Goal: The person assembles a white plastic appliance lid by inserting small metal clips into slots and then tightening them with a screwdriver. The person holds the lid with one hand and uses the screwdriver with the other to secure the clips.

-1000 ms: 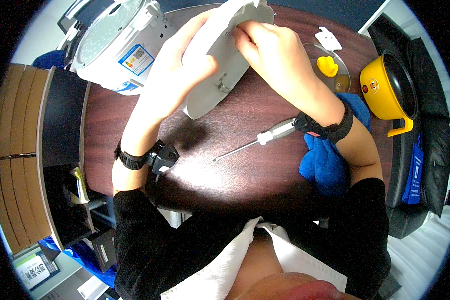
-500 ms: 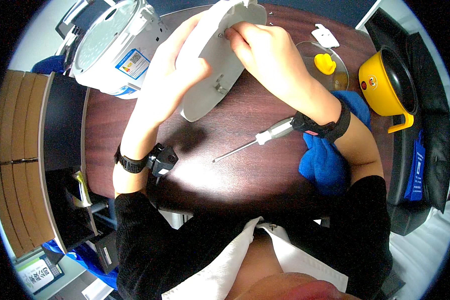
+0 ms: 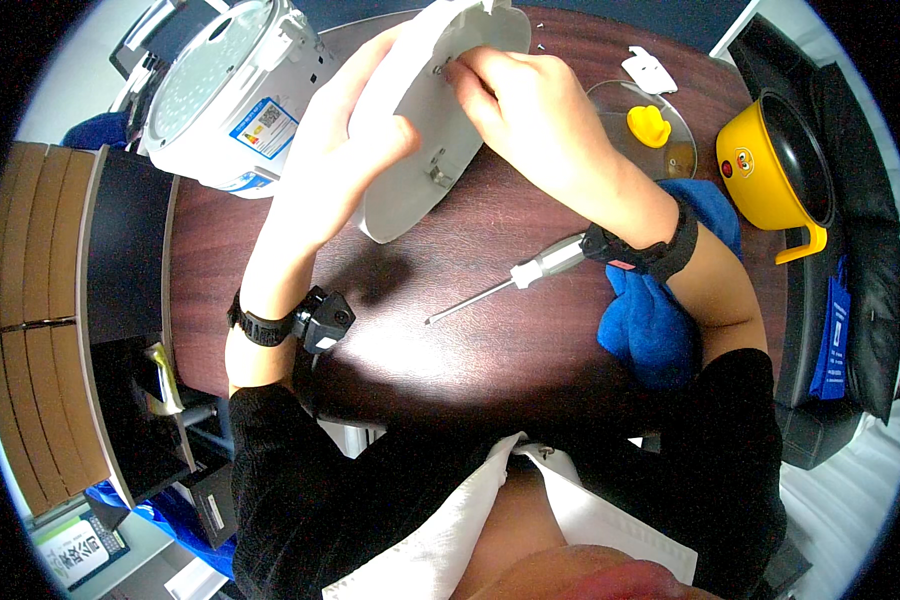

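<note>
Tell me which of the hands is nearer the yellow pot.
Right. The right hand works at the white panel, toward the yellow pot on the table's right. The left hand grips the panel's far side.

table [image 3: 530, 350]: glossy dark wood | lid [image 3: 420, 130]: smooth white plastic | cloth [image 3: 650, 320]: blue fabric

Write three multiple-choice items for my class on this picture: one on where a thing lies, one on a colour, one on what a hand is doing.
1. Where does the screwdriver lie?
A. On the dark table, between the forearms
B. Inside the yellow pot
C. On the white cooker

2. What colour is the cloth under the right forearm?
A. Red
B. Blue
C. Green

3. What is the left hand doing?
A. Resting flat on the table
B. Gripping the screwdriver
C. Holding the white round panel tilted up

Key: 1 A, its shaft rests on bare table; 2 B, the folds are plainly blue; 3 C, its fingers wrap the panel's edge.
</note>
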`<state>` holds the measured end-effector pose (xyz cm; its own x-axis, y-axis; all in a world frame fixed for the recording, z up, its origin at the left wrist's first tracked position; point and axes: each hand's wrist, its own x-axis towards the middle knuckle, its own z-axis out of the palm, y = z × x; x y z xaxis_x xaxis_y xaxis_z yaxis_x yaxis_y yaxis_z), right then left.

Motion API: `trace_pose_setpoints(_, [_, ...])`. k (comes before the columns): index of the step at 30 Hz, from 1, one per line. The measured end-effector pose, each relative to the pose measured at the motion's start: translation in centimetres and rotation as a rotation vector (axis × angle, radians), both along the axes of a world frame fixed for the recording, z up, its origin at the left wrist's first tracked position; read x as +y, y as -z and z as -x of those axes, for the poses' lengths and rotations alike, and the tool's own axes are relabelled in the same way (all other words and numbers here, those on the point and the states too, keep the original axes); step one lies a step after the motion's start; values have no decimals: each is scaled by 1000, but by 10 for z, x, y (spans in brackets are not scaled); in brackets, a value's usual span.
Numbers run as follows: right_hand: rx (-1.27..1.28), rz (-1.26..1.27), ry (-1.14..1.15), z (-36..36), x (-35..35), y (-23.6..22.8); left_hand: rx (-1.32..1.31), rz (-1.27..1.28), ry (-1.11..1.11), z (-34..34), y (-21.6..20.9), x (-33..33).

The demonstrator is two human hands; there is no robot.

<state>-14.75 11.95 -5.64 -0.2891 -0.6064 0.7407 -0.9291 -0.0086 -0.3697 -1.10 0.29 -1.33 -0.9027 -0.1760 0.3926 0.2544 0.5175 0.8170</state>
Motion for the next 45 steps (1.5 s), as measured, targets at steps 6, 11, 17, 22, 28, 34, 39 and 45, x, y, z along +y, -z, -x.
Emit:
trace_pose_setpoints(6, [-14,22,-25,-1,0,-1,5,-25,24,-1,2,-1])
trace_pose_setpoints(11, [-241,12,-91,-4,0,-2,8,-4,32,-1,2,0])
trace_pose_setpoints(17, [-1154,-94,-407,-12,5,-13,4,-27,58,0,2,-1])
trace_pose_setpoints(22, [-1310,-110,-532,-8,6,-14,4,-26,61,0,1,-2])
trace_pose_setpoints(28, [-1147,-205,-406,-7,4,-15,-26,-27,23,-1,0,-2])
trace_pose_setpoints(34, [-802,-159,-252,-3,0,-10,-76,-29,6,-4,-4,-7])
trace_pose_setpoints(39, [-376,17,-147,-4,-1,-4,-132,37,6,-12,-14,-9])
trace_pose_setpoints(45, [-885,4,-247,-16,1,-13,-77,46,-28,-10,-15,4])
